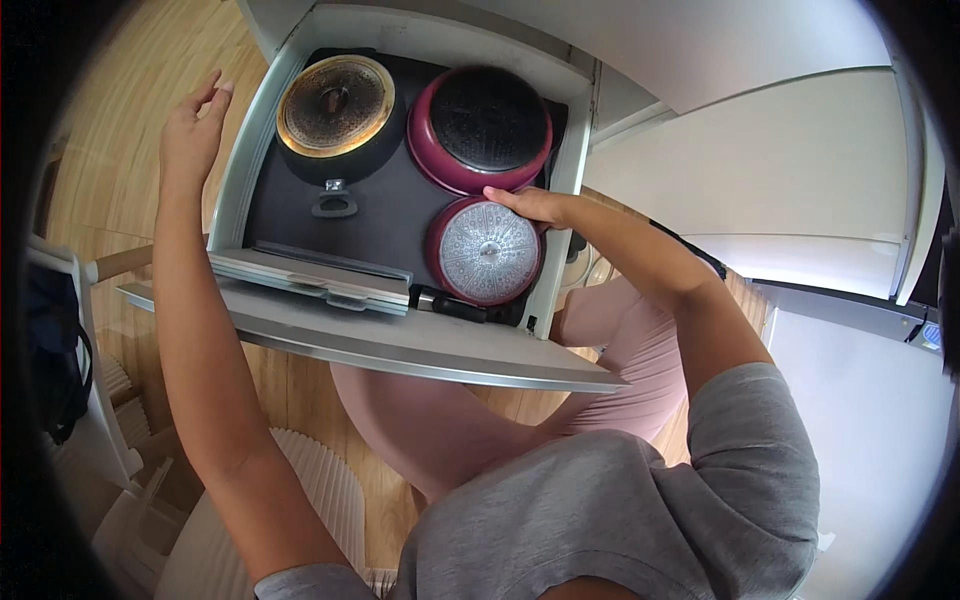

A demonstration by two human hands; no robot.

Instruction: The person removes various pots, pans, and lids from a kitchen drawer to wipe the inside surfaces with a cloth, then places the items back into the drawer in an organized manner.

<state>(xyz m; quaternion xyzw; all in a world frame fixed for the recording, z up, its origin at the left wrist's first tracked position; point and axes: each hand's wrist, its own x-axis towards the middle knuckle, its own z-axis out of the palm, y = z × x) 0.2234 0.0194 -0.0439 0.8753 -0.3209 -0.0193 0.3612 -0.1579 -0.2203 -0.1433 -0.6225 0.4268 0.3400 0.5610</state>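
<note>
An open drawer [427, 371] holds several upside-down pans on a dark liner [330, 240]. At its back left lies a black pot [335, 109] with a scorched base and a grey side handle [334, 204]. A magenta pan [487, 120] with a black base lies back right. In front of it sits a smaller dark-red pan [489, 251] with a dotted silver base. My right hand [536, 206] rests at this small pan's upper right edge, thumb towards the magenta pan; its fingers are partly hidden. My left hand [196, 124] is raised left of the drawer, thumb and fingers apart, holding nothing.
Flat panels or lids [322, 281] stand along the drawer's front wall, beside a black handle [450, 306]. White cabinet fronts [750, 165] rise at the right. A white-framed chair or rack [97, 375] is at the left, and a ribbed pale mat or seat [300, 480] lies below.
</note>
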